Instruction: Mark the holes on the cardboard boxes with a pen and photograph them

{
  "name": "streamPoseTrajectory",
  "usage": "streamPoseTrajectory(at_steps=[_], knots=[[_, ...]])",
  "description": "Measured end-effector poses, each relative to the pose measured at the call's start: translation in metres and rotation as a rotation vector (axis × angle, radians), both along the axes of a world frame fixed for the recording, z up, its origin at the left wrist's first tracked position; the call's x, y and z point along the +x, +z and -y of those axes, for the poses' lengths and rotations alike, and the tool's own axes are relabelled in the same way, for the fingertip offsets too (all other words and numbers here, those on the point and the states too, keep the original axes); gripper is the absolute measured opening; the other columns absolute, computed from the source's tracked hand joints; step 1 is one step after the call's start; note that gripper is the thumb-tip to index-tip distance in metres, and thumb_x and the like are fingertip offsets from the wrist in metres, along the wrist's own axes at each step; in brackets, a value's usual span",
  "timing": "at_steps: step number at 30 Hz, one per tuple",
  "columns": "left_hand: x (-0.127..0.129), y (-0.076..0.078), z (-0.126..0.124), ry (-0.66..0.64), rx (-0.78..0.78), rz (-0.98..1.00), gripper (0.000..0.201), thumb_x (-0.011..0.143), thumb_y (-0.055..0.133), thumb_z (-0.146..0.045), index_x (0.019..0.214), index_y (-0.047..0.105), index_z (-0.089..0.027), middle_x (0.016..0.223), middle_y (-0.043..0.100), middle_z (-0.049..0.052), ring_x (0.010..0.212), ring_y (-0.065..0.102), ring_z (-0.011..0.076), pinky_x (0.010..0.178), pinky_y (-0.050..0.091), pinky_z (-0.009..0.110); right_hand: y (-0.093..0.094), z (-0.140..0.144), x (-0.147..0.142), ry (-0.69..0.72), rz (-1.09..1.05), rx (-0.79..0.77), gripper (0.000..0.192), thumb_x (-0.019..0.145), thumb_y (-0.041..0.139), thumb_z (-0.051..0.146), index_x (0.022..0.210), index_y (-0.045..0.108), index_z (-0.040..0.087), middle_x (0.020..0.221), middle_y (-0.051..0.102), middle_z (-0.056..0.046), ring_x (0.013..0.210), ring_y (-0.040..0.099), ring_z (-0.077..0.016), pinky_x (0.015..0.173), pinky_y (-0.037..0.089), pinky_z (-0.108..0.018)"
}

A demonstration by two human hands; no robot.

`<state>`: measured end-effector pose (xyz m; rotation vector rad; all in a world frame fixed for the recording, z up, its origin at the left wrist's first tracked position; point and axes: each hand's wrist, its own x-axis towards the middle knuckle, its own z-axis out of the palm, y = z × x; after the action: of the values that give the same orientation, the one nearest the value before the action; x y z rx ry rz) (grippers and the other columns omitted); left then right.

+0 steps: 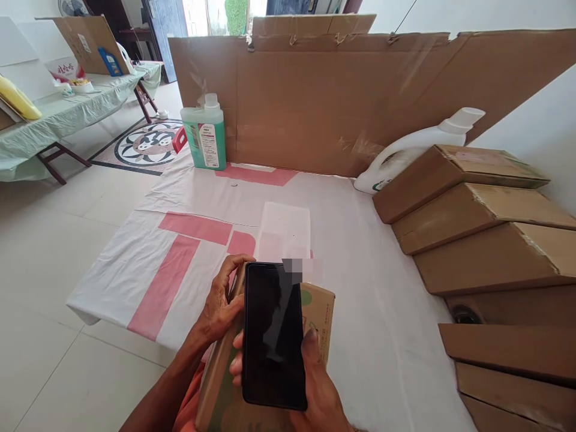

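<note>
In my right hand (321, 375) is a black smartphone (272, 336), upright with its dark screen toward me. The thumb presses its right edge and the fingertips wrap round the left edge. Behind the phone stands a brown cardboard box (321, 318) with green print, partly hidden by it. My left hand (225, 297) grips the box's left side near the top, its fingers bent over the edge. A white sheet of paper (285, 225) lies on the cloth just beyond the box.
A white and pink cloth (360, 252) covers the table. Several cardboard boxes (486, 258) line the right side, beside a white jug (414, 144). A green liquid bottle (204, 135) stands before a tall cardboard panel (315, 102). Another covered table (85, 108) is far left.
</note>
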<state>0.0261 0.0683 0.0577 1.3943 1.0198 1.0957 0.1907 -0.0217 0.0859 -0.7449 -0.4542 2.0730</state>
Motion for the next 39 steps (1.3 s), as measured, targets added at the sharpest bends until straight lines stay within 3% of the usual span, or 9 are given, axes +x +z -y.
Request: streamPoseTrajectory(at_steps=[5,16,21,25,28,30,32,35,39], knots=[[0.000,-0.002,-0.004,-0.008,-0.015,0.016,0.061,0.090,0.064,-0.066,0.134,0.059,-0.024,0.113,0.062,0.007,0.098,0.061,0.0260,0.099,0.047,0.040,-0.003,-0.003,-0.001,-0.017,-0.020,-0.039,0.083,0.094,0.036,0.087,0.116,0.079,0.020,0.106,0.080,-0.016,0.098,0.076,-0.0320,0.094,0.057,-0.049],[-0.005,-0.013,-0.007,0.041,-0.071,0.029,0.058,0.088,0.067,-0.056,0.135,0.058,-0.023,0.121,0.064,0.010,0.122,0.058,0.0333,0.101,0.045,0.040,-0.001,-0.009,0.005,-0.030,-0.129,-0.149,0.082,0.096,0.045,0.082,0.123,0.078,0.012,0.111,0.080,-0.016,0.090,0.076,-0.0264,0.085,0.059,-0.040],[-0.012,-0.019,-0.006,0.083,-0.119,0.034,0.055,0.088,0.068,-0.050,0.135,0.057,-0.023,0.132,0.065,0.011,0.130,0.059,0.0349,0.101,0.048,0.040,0.004,-0.006,0.029,-0.162,-0.080,-0.154,0.082,0.094,0.049,0.082,0.113,0.082,0.010,0.106,0.082,-0.017,0.090,0.077,-0.0278,0.087,0.060,-0.040],[-0.020,-0.023,-0.005,0.133,-0.155,0.014,0.055,0.088,0.070,-0.051,0.134,0.058,-0.023,0.132,0.067,0.010,0.130,0.060,0.0357,0.100,0.051,0.040,-0.012,-0.015,0.070,-0.489,0.211,-0.151,0.080,0.087,0.056,0.085,0.111,0.081,0.013,0.103,0.082,-0.015,0.086,0.077,-0.0297,0.084,0.061,-0.044],[-0.023,-0.025,-0.006,0.141,-0.182,0.030,0.055,0.088,0.070,-0.051,0.135,0.058,-0.025,0.137,0.065,0.009,0.129,0.061,0.0350,0.098,0.052,0.039,-0.040,-0.026,0.106,-0.714,0.667,-0.131,0.070,0.085,0.060,0.084,0.102,0.076,0.018,0.086,0.077,-0.008,0.077,0.070,-0.0264,0.078,0.058,-0.041],[-0.025,-0.025,-0.006,0.152,-0.197,0.025,0.055,0.088,0.070,-0.052,0.135,0.058,-0.025,0.139,0.064,0.008,0.129,0.061,0.0348,0.097,0.052,0.038,-0.063,-0.032,0.125,-0.733,0.995,-0.122,0.063,0.087,0.057,0.084,0.080,0.066,0.022,0.070,0.065,-0.003,0.069,0.058,-0.0226,0.069,0.051,-0.037],[-0.025,-0.025,-0.006,0.165,-0.197,0.008,0.055,0.089,0.070,-0.053,0.135,0.059,-0.026,0.141,0.063,0.008,0.130,0.060,0.0347,0.097,0.052,0.037,-0.084,-0.035,0.135,-0.700,1.184,-0.122,0.061,0.089,0.054,0.084,0.065,0.047,0.028,0.060,0.049,0.002,0.064,0.044,-0.0191,0.061,0.041,-0.034],[-0.026,-0.024,-0.005,0.170,-0.190,0.001,0.056,0.089,0.070,-0.054,0.136,0.058,-0.025,0.142,0.063,0.008,0.131,0.059,0.0345,0.099,0.051,0.037,-0.107,-0.036,0.139,-0.640,1.276,-0.131,0.063,0.090,0.047,0.085,0.066,0.025,0.031,0.058,0.029,0.006,0.061,0.028,-0.0158,0.057,0.028,-0.033],[-0.026,-0.026,-0.005,0.180,-0.185,-0.003,0.059,0.088,0.071,-0.055,0.137,0.058,-0.024,0.143,0.063,0.010,0.129,0.062,0.0343,0.100,0.052,0.038,-0.121,-0.035,0.137,-0.549,1.421,-0.134,0.058,0.097,0.034,0.079,0.071,0.016,0.031,0.061,0.024,0.006,0.062,0.024,-0.0153,0.059,0.023,-0.033]])
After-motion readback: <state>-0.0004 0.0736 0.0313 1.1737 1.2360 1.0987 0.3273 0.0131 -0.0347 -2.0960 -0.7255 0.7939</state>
